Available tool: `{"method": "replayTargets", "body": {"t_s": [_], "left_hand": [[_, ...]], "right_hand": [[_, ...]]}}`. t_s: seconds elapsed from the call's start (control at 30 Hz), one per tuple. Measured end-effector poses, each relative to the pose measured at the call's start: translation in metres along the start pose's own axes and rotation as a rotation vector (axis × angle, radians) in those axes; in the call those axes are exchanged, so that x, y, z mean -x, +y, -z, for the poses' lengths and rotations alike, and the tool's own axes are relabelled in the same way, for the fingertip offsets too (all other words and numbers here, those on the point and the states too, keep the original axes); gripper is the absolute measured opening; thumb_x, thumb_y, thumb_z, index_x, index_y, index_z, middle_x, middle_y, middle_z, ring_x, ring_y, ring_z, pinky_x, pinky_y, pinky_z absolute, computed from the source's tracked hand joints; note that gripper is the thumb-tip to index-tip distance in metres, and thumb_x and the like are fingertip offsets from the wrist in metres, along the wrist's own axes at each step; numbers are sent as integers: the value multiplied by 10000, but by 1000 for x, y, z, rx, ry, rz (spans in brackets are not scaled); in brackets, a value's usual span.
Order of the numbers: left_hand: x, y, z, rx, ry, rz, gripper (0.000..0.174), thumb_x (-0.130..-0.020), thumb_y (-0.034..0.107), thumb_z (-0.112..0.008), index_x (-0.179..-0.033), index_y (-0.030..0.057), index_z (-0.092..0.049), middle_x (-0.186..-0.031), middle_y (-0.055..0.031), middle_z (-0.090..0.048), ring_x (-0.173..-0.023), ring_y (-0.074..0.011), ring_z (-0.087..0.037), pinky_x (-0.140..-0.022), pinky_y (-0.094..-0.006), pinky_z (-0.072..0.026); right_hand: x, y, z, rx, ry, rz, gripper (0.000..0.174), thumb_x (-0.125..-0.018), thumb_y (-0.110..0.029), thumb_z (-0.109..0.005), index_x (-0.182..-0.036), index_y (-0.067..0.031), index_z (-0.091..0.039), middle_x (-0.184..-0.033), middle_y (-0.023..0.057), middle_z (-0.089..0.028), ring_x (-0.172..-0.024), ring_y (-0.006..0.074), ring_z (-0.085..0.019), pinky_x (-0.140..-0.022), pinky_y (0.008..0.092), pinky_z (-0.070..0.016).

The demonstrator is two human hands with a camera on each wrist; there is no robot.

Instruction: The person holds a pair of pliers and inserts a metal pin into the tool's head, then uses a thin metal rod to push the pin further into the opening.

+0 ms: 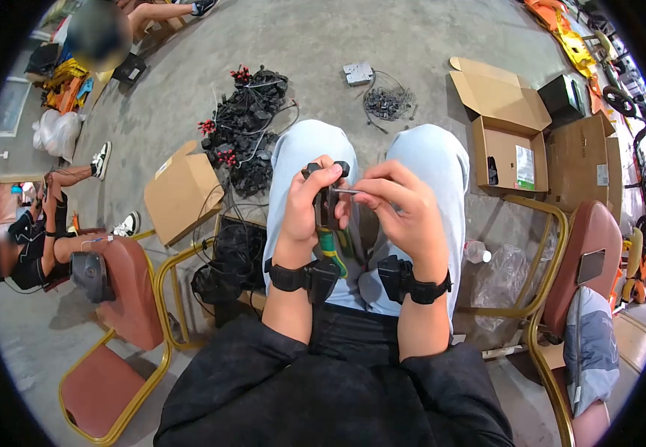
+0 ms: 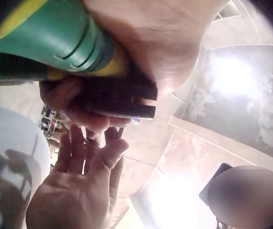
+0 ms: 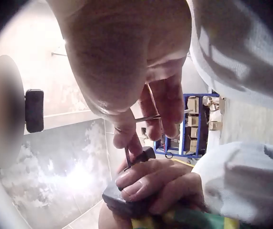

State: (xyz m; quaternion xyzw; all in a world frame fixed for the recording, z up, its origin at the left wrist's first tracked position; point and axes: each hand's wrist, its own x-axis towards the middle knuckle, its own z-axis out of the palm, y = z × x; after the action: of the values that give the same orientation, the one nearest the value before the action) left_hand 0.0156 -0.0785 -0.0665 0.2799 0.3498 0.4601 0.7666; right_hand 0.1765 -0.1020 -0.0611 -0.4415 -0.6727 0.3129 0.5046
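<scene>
My left hand grips a tool with green and yellow handles and a dark head, held between my knees. In the left wrist view, the green handle lies along the palm, and a dark two-pronged end sticks out past the fingers. The right wrist view has the left fingers over a black block; I cannot tell whether it belongs to the tool. My right hand pinches a thin bent metal rod, like a hex key, between thumb and fingers. Its lower end reaches down to the black block.
Black cables with red ends lie heaped on the floor ahead, beside a cardboard box. A grey metal box and small black parts lie beyond my knees. An open carton and chairs flank me; people sit at left.
</scene>
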Motion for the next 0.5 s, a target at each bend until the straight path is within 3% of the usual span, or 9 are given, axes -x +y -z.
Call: {"method": "replayTargets", "body": {"t_s": [0.23,0.43,0.5], "left_hand": [[0,-2,-1,15,49,-5,208,-871,210,-558,-758,59,-469,-525,-79,-506,-388,-159,-484,-373,-268,-414],[0,-3,2,-13,5,-17,209,-869,215,-565,-764,56,-481,-526,-77,-507,-390,-154,-485,-371,-267,-412],[1,-3,3,-18,-2,-19,211,-870,216,-565,-761,56,-481,-526,-78,-507,-388,-153,-484,-371,-266,-411]], "right_hand": [[3,-4,1,59,-67,-154,79,-794,-20,-649,-861,-47,-682,-754,100,-602,-691,266,-617,-616,334,-484],[-1,4,-4,100,13,-20,102,-779,-19,-649,-865,-58,-687,-769,97,-613,-687,270,-622,-601,334,-482],[-4,3,-3,191,72,125,124,-767,-14,-651,-875,-62,-690,-782,98,-615,-696,261,-628,-588,327,-477]]}}
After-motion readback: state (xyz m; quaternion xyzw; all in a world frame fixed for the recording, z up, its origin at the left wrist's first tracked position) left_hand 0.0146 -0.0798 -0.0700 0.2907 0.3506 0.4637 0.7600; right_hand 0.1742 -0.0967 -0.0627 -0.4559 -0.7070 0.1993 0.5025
